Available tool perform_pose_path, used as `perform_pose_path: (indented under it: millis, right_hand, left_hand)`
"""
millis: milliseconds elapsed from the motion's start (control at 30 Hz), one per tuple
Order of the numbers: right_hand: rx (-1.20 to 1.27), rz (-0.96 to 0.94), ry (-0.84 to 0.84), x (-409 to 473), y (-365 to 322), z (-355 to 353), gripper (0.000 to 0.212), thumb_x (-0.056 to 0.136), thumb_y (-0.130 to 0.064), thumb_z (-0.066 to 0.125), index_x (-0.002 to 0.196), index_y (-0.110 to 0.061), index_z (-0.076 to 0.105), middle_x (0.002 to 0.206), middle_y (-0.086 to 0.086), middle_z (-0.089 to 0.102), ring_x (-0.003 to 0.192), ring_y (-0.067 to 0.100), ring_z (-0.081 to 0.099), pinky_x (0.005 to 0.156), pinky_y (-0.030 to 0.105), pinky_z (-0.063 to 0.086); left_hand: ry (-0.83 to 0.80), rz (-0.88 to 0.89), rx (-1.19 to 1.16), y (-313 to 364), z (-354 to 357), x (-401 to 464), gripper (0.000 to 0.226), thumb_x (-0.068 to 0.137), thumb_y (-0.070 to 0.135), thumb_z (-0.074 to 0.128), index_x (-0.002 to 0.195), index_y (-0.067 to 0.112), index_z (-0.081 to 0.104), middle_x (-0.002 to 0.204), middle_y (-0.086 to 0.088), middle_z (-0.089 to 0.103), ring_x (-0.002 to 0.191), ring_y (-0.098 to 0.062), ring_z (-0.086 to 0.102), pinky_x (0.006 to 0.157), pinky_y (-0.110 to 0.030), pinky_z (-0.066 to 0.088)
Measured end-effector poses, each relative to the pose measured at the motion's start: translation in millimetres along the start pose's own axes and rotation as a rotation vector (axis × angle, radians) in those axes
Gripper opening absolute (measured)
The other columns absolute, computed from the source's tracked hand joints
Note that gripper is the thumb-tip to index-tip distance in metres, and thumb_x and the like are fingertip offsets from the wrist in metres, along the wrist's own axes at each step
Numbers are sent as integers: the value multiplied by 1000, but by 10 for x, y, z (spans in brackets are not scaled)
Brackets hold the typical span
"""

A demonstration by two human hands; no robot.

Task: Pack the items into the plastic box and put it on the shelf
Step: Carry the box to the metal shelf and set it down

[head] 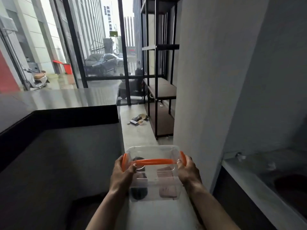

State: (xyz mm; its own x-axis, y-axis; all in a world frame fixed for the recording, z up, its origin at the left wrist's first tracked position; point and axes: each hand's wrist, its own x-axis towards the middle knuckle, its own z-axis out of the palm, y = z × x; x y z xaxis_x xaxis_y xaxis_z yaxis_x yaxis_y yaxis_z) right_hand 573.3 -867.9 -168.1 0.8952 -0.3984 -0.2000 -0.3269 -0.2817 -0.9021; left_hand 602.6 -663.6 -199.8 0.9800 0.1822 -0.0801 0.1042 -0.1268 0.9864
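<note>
A clear plastic box (153,183) with an orange handle (152,162) and orange side clips is held in the air in front of me, over the floor. My left hand (123,175) grips its left side and my right hand (188,171) grips its right side. Through the clear walls I see dark round items on the left and pinkish folded items on the right. A black metal shelf (162,90) with brown boards stands ahead, past the grey pillar.
A dark counter (58,103) runs along the left. A grey pillar (199,80) rises on the right, with a sink counter (265,176) beyond it. Some litter (138,121) lies on the floor near the shelf's foot. Glass walls ahead show a street with cars and scooters.
</note>
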Motion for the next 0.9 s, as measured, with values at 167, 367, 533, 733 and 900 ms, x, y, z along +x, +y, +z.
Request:
perform_pose_path:
  millis: [167,367,533,733,900]
  right_hand:
    - [30,-16,15,456,-75,-31,48,104,-36,41,151,-28,33,137,9,58,117,32,62,99,48,53]
    - [17,-54,42,1336,-223,236,48,104,-34,41,151,-26,35,138,9,58,117,31,60,96,38,52]
    - [-19,-82,47,2427,-579,655,49,104,-32,40,152,-24,33,141,10,56,121,31,58,96,38,49]
    - [-25,-44,51,4100,-1269,1209,52,104,-34,40,154,-27,29,142,10,54,120,32,57,99,48,53]
    - [-21,-27,37,5326,-1827,1512,52,103,-34,40,154,-27,29,143,10,53,122,32,56,101,49,51]
  left_hand:
    - [-5,41,-25,135,274,355,65,89,23,71,146,17,41,131,-9,56,106,-22,56,80,-30,45]
    - [11,48,-33,109,498,1249,68,88,24,71,148,19,39,138,-11,53,118,-30,55,99,-45,45]
    - [10,19,-49,127,692,2443,76,78,35,75,146,22,43,136,-11,56,118,-30,56,102,-47,46]
    - [-20,6,-117,363,1017,4357,70,88,27,72,149,22,38,135,-7,53,118,-28,54,97,-44,46]
    - [-33,12,-122,631,1269,5681,71,87,29,73,148,25,36,133,-7,53,113,-27,55,92,-43,47]
